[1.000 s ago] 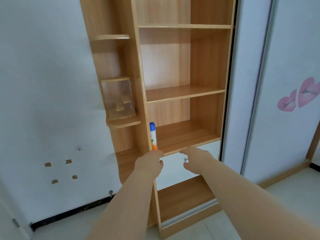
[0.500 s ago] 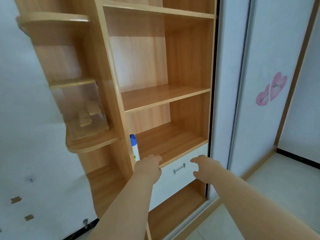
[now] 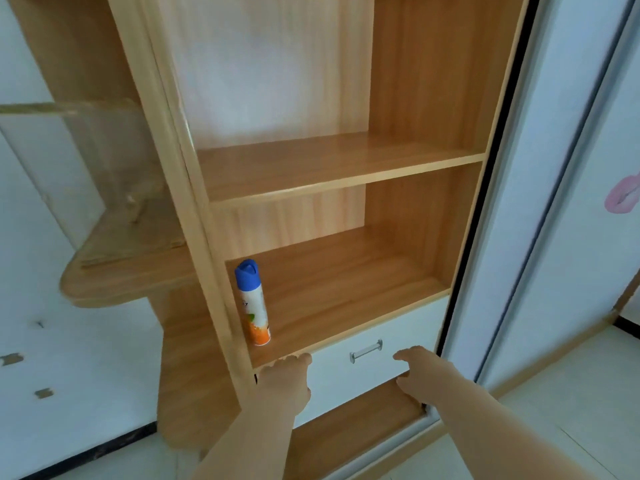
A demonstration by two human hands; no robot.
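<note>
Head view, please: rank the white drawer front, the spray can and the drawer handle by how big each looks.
1. white drawer front, partly hidden by the hands
2. spray can
3. drawer handle
All three sit at a similar distance from the camera, so the order looks safe.

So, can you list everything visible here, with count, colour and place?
spray can: one, blue cap, white-orange body, upright, lower shelf front left
shelf unit: one, light wood, centre
drawer: one, white, under lower shelf
handle: one, silver, on drawer front
clear box: one, transparent, side shelf at left
sticker: one, pink, white door at right
left hand: one, at shelf edge below spray can
right hand: one, fingers stretched, before drawer
</note>
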